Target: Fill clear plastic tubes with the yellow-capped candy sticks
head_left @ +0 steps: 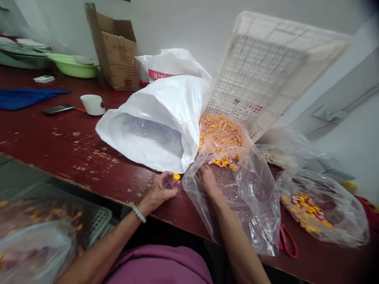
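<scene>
My left hand, with a beaded bracelet on its wrist, is closed around a small clear container with a yellow cap at the table's front edge. Just right of it, my right hand reaches into the mouth of a clear plastic bag; its fingers are blurred and partly hidden. Many small yellow and pink pieces fill the far end of that bag. Beside both hands a large white sack lies with its mouth open, showing clear, bluish contents inside.
A white plastic crate leans behind the bag. To the right are another bag of yellow and pink pieces and red-handled scissors. A white cup, phone and cardboard box stand left. A grey basket sits lower left.
</scene>
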`<state>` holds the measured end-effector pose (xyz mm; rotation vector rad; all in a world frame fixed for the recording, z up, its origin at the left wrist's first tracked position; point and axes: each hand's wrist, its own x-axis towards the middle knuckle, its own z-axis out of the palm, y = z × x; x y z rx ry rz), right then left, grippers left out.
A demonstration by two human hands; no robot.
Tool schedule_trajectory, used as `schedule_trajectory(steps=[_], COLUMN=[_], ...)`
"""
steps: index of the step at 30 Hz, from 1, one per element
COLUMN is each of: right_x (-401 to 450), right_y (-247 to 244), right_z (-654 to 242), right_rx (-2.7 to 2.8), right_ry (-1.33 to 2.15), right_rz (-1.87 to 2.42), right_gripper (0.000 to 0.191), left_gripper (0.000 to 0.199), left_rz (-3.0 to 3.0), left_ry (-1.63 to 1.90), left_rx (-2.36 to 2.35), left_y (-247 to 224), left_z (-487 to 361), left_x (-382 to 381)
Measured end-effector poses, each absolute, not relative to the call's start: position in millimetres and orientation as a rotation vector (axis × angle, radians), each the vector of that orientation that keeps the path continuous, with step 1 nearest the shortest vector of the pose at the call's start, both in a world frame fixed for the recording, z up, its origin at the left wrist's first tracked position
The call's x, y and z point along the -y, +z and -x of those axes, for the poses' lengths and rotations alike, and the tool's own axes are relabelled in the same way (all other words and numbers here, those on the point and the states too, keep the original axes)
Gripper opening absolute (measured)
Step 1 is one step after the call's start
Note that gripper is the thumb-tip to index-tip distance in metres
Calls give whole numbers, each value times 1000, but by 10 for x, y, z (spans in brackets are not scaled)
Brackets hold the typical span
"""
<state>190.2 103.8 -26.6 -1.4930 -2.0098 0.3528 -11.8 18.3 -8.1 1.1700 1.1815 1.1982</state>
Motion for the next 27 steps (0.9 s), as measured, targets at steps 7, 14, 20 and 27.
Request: schedule_trajectory(steps=[7, 14, 20, 27], right_x=[-458, -9, -144, -314], right_y=[227, 522, 455, 270], right_z=[-1946, -1483, -1573, -1234], right_rx=[1817, 2222, 1960, 1728], right_ry=[465, 572, 378, 397], right_rz=[1297, 1049, 1129, 1123], right_gripper=[24, 16, 22, 35], left_gripper=[33, 26, 31, 29], left_rz=[-1481, -1635, -1549, -1601], left_ry=[1181, 1101, 1099, 945], left_rx=[-1118, -1122, -1131, -1009], left_y=[-119, -67, -111, -44], left_z=[72, -29, -58, -184], left_x=[-149, -121, -153, -24])
